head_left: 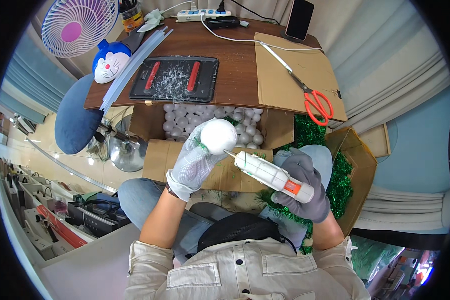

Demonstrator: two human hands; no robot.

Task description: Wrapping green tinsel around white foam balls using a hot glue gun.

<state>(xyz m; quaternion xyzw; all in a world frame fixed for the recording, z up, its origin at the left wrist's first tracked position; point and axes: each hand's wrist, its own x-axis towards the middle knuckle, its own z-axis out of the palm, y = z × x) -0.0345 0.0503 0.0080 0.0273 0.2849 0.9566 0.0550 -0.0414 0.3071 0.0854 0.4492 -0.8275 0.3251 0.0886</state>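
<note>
My left hand (192, 159), in a white knit glove, is closed round a white foam ball (219, 136). A bit of green tinsel clings to the glove beside the ball. In a grey glove, my right hand (305, 185) grips a white hot glue gun (267, 172) with an orange patch near its rear end. Its nozzle points up and left and meets, or nearly meets, the ball's lower right side. Below my hands, a cardboard box (277, 131) holds many more white balls (185, 119).
Scissors (317, 102) with orange handles lie on a cardboard sheet (275, 70). A black tray (210, 80) with red bars, translucent glue sticks (130, 75), a fan (80, 30), a power strip (202, 16) and a phone (300, 20) occupy the table. Green tinsel (341, 185) fills a carton (365, 165) at right.
</note>
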